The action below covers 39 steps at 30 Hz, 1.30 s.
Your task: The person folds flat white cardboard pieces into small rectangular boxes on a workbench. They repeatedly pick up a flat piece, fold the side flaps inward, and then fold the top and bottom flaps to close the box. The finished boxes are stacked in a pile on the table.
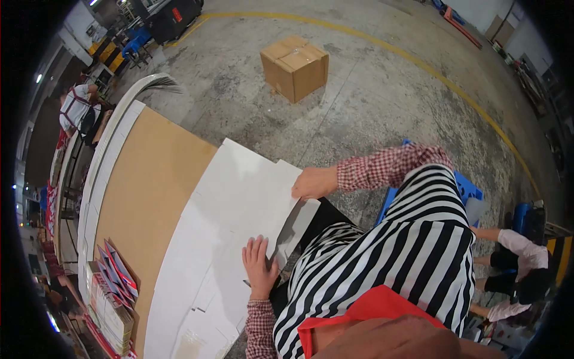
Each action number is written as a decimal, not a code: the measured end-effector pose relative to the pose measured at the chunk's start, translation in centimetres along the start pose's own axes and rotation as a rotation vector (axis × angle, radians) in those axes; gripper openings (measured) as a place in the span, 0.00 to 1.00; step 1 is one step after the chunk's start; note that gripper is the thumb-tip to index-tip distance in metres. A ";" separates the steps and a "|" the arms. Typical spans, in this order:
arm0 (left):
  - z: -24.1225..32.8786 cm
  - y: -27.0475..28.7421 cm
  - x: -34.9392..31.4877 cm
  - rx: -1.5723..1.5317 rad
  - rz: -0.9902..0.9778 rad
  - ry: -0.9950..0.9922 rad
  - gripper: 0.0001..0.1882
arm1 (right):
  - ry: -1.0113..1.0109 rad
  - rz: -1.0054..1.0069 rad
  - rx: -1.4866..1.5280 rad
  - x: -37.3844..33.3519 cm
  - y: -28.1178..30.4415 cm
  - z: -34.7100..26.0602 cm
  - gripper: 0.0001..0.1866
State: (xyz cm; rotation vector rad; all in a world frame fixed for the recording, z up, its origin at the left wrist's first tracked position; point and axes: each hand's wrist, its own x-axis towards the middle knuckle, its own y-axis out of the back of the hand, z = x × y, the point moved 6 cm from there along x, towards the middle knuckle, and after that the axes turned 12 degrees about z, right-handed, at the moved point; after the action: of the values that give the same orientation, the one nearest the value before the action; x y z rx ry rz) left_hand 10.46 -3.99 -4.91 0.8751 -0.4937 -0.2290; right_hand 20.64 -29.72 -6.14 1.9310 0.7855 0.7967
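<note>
White card sheets [206, 209] lie in a layer along the near edge of the brown tabletop. My left hand [259, 266] rests flat on the white surface, its fingers stretched and slightly apart. At the table's edge, the fingers of my right hand [315, 182] are curled closed on the corner of a white card piece [302, 224]. This piece bends down past the edge toward my lap, its shaded side partly showing. My right fingertips are partly hidden. A small dark object [198, 309], too small to name, lies on the white surface.
Folded red and purple paper bags [119, 275] stand beside a stack of card pieces [109, 311] at the table's left. A taped cardboard box [294, 69] sits on the floor ahead. Blue plastic [469, 186] shows beside my leg. People work at far left and lower right.
</note>
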 end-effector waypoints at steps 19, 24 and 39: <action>-0.5 -1.6 3.9 0.362 -0.047 0.116 0.46 | 0.055 0.087 0.053 7.9 -3.4 0.4 0.33; -7.4 1.7 0.6 0.306 0.111 0.110 0.31 | 0.081 0.065 0.061 7.6 -4.0 1.9 0.31; -3.1 -5.1 4.3 0.404 0.061 0.065 0.50 | 0.068 0.215 -0.212 7.5 -2.2 2.0 0.34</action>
State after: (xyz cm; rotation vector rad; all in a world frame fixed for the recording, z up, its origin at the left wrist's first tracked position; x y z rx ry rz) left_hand 15.78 -6.77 -9.13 1.2552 -0.5134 -0.0432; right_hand 26.18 -23.97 -7.29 1.8238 0.5151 1.0378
